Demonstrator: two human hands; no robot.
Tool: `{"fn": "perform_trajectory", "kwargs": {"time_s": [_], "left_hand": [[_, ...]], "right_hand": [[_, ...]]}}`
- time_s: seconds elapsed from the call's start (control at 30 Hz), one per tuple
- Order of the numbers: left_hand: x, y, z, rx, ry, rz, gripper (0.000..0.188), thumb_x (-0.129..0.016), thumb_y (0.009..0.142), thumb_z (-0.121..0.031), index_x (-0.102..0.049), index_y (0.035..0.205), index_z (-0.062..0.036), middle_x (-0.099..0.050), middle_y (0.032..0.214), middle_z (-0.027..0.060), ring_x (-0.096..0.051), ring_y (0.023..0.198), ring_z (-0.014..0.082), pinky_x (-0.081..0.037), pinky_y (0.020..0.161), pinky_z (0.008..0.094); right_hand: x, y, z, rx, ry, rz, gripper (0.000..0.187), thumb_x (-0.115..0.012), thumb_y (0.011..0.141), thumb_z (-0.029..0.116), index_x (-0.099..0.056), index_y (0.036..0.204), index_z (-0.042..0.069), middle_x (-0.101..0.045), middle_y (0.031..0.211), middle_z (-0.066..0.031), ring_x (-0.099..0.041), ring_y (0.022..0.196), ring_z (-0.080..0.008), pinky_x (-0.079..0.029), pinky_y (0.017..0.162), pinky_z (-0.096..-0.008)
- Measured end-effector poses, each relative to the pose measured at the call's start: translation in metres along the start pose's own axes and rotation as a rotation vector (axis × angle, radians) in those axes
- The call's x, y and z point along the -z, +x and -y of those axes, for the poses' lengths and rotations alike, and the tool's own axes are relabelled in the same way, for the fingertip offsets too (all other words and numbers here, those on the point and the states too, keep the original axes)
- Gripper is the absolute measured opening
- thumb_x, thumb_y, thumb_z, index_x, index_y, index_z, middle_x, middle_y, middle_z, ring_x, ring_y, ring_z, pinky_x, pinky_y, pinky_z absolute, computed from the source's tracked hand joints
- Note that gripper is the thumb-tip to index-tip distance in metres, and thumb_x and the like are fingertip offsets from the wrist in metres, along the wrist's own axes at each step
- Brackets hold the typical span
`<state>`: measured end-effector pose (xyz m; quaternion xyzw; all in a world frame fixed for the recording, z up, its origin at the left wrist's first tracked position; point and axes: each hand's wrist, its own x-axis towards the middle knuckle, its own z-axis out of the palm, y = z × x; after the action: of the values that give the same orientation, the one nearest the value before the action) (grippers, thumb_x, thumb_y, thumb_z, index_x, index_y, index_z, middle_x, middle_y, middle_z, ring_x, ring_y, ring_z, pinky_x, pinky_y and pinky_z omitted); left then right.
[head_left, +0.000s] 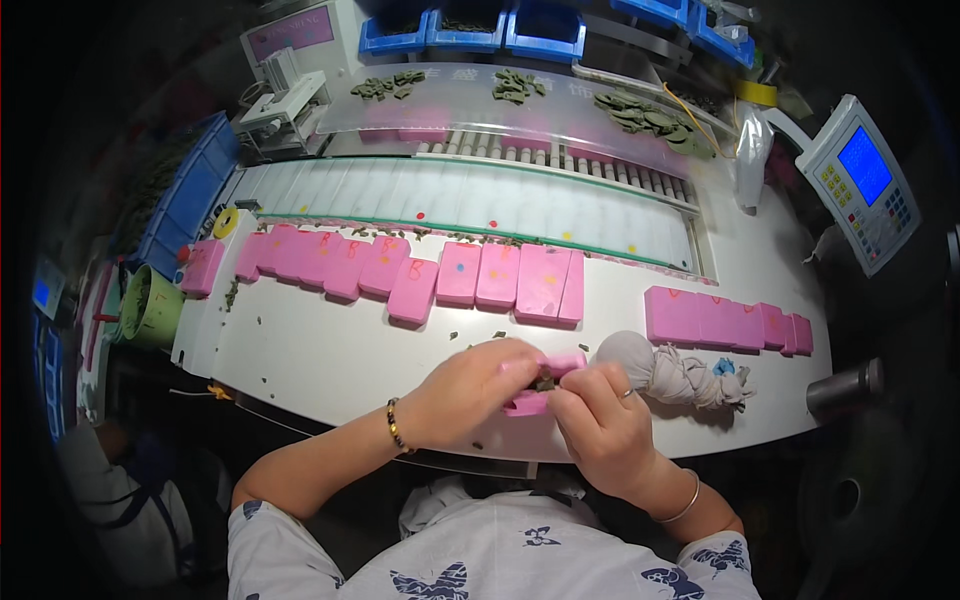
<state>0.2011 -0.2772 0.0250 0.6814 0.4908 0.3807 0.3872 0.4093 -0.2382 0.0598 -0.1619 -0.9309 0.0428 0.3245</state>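
Near the front edge of the white table, my left hand [472,385] grips a pink rubber mould [567,363], which is bent apart. A small dark green piece [544,383] shows in the gap between its halves. My right hand [605,425] is closed, its thumb and forefinger pressed together at the mould's right side. Whether those fingers pinch the mould or the green piece cannot be made out. Beside the right hand lies a knotted whitish cloth bag [690,375] with a round, stuffed end.
Behind my hands, pink moulds stand in a row [545,283], with another group [700,318] at right. Beyond run a white slatted track [450,205] and a clear shelf bearing green pieces [650,118]. A control panel [862,175] and metal cylinder [845,390] flank the right; a green bucket [150,310] the left.
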Motion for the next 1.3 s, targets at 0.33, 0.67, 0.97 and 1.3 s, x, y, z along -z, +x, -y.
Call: {"fn": "perform_trajectory", "kwargs": {"time_s": [0.33, 0.67, 0.97, 1.3], "left_hand": [[0.013, 0.005, 0.028, 0.311, -0.448, -0.131, 0.032, -0.040, 0.108, -0.027, -0.057, 0.115, -0.0004, -0.060, 0.105, 0.0009, -0.054, 0.096, 0.0062, -0.046, 0.087, 0.0257], [-0.003, -0.023, 0.002, 0.075, -0.241, -0.238, 0.057, -0.049, 0.092, 0.002, -0.031, 0.146, -0.0014, -0.048, 0.130, 0.0102, -0.051, 0.114, 0.0112, -0.043, 0.099, 0.0286], [-0.019, -0.050, -0.029, 0.101, -0.133, -0.104, 0.042, -0.076, 0.086, -0.022, -0.056, 0.117, -0.0012, -0.065, 0.105, 0.0142, -0.067, 0.092, 0.0204, -0.054, 0.083, 0.0309], [-0.007, -0.030, -0.016, 0.100, -0.006, -0.376, 0.032, -0.075, 0.088, -0.016, -0.061, 0.113, -0.0025, -0.064, 0.092, 0.0051, -0.058, 0.076, 0.0098, -0.049, 0.065, 0.0244]], "right_hand": [[0.001, -0.044, 0.002, -0.096, 0.076, -0.009, 0.040, -0.082, 0.074, 0.034, -0.059, 0.087, 0.003, -0.056, 0.094, -0.0099, -0.054, 0.084, -0.0270, -0.049, 0.070, -0.0349], [0.002, -0.012, -0.008, -0.360, 0.074, -0.135, 0.037, -0.082, 0.074, 0.020, -0.054, 0.090, 0.002, -0.050, 0.109, -0.0190, -0.053, 0.090, -0.0354, -0.046, 0.076, -0.0408], [-0.012, 0.022, -0.041, -0.369, 0.247, -0.055, 0.018, -0.065, 0.080, -0.004, -0.059, 0.096, 0.001, -0.063, 0.092, -0.0149, -0.062, 0.082, -0.0336, -0.049, 0.072, -0.0419], [-0.022, 0.022, -0.023, -0.165, 0.191, -0.016, 0.023, -0.064, 0.080, -0.004, -0.062, 0.102, 0.000, -0.066, 0.106, -0.0154, -0.064, 0.102, -0.0346, -0.051, 0.084, -0.0429]]}}
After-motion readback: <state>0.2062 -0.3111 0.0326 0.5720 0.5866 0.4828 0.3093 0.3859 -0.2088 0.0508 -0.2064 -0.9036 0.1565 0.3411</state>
